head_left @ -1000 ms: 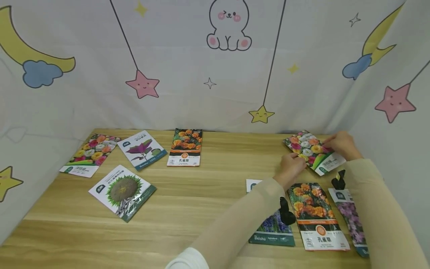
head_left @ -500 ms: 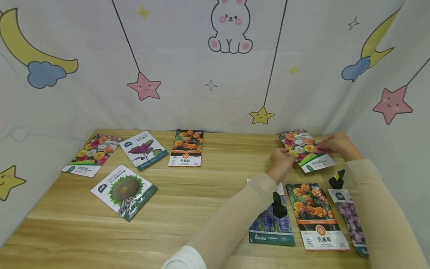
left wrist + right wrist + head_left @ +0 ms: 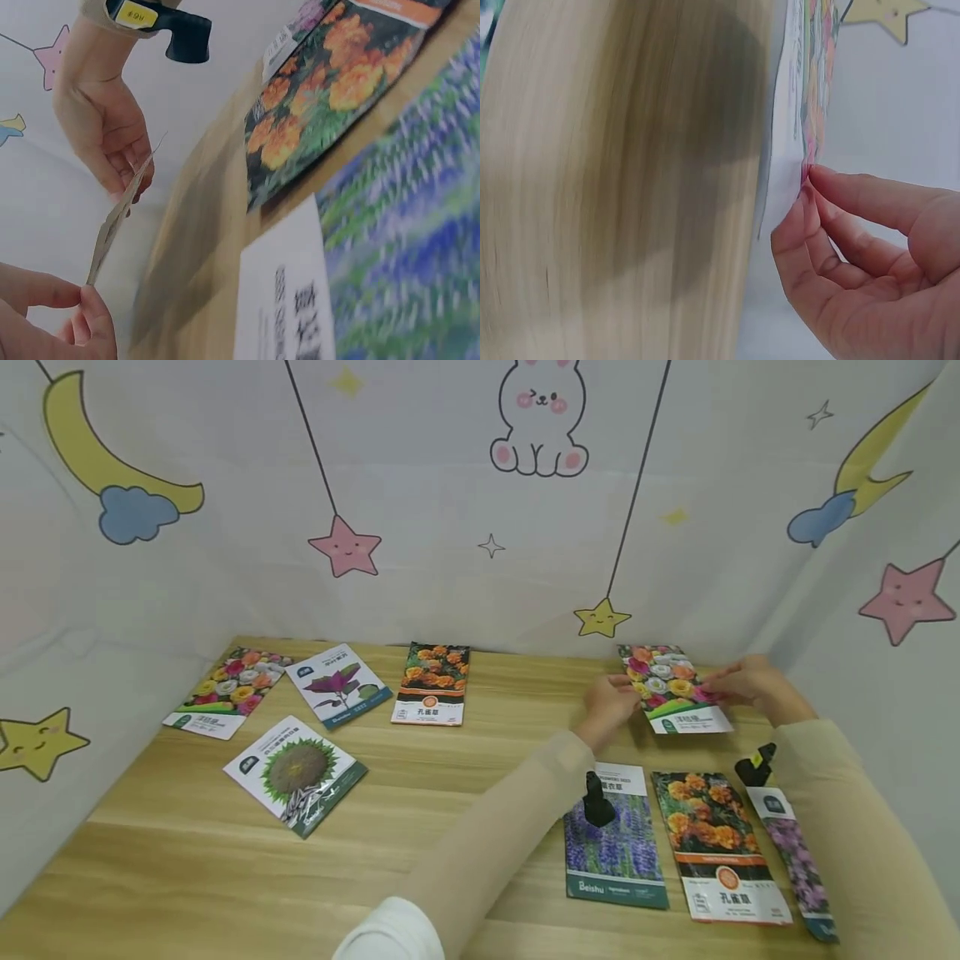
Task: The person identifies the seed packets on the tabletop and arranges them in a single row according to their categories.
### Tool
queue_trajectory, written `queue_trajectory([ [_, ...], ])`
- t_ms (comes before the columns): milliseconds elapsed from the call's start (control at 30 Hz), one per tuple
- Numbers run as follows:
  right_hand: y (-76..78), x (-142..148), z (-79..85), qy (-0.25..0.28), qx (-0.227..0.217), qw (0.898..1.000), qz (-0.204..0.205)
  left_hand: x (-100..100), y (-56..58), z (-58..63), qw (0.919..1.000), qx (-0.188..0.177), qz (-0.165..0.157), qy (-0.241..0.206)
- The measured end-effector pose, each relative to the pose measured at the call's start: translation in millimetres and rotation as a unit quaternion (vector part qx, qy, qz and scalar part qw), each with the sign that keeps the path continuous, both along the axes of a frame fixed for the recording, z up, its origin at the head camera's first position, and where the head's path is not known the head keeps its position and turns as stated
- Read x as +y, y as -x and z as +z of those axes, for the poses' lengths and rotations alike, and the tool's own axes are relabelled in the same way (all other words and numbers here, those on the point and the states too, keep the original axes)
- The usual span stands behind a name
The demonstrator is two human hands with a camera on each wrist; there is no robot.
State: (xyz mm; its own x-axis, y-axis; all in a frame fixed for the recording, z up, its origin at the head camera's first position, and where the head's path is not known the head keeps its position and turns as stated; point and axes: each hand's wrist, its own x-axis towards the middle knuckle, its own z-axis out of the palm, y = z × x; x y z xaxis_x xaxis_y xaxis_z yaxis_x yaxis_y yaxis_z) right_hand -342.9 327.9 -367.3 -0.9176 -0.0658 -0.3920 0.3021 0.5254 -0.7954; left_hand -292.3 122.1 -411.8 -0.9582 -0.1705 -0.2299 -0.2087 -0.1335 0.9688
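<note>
A seed packet [image 3: 660, 672] printed with pink, white, yellow and orange blooms is raised over the table's back right, its white lower end toward me. My left hand [image 3: 609, 703] pinches its left edge between thumb and finger. On the opposite edge, my right hand [image 3: 753, 685] pinches it too. The left wrist view shows the packet [image 3: 112, 217] edge-on, stretched between both hands, with a shadow on the wood beside it. Close up in the right wrist view, the right thumb and forefinger meet on the packet's edge [image 3: 787, 142].
Nearer me on the right lie a lavender packet [image 3: 615, 852], a marigold packet [image 3: 708, 835] and a pink-purple flower packet [image 3: 795, 860] partly under my right sleeve. Several packets lie at left, including a sunflower packet [image 3: 300, 777] and another marigold packet [image 3: 431, 685]. A printed curtain [image 3: 420, 460] hangs behind the table.
The held packet has turned from slanted to nearly straight and shifted left. My left hand has moved left with its edge, uncovering more of the lavender packet. The head view has shifted slightly.
</note>
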Motion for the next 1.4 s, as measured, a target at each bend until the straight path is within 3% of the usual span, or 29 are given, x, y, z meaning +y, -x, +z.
queue_trajectory([
  [233,-5.8,-13.0,0.5,0.057,-0.012,0.998,0.017,-29.8,-0.2,7.8,0.9995,-0.007,-0.029,0.003],
  [433,-11.7,-26.7,4.1,0.069,-0.015,0.997,0.033,-52.7,-1.9,12.4,0.9988,-0.001,-0.047,-0.015],
  [667,-17.7,-42.7,3.4,0.099,0.002,0.994,0.036,-77.4,-4.5,16.0,0.9964,0.019,-0.083,0.008],
  [933,-26.8,-69.4,5.3,0.118,0.008,0.993,0.019,-109.9,-13.7,19.9,0.9931,0.022,-0.113,0.018],
  [1400,-45.9,-113.2,13.6,0.148,0.019,0.988,0.046,-163.9,-30.6,29.2,0.9898,0.016,-0.14,0.02],
])
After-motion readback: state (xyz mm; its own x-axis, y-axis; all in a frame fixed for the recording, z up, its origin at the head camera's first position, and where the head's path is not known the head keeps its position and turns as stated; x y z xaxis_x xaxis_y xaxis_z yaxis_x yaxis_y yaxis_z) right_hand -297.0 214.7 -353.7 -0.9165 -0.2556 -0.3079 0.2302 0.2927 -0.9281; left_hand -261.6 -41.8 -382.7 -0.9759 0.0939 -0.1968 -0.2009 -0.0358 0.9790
